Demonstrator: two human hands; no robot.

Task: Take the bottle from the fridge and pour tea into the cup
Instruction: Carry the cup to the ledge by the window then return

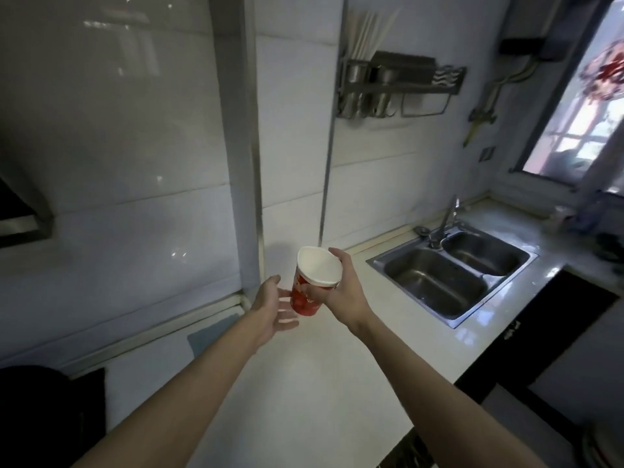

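The right hand (341,292) has its grip closed around the red cup (312,282) just under its rim, above the counter (287,383); the left hand (270,309), fingers spread, sits beside the cup's base.

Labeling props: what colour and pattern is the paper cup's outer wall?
Red with white markings, white inside, on the paper cup; head view, the only one.
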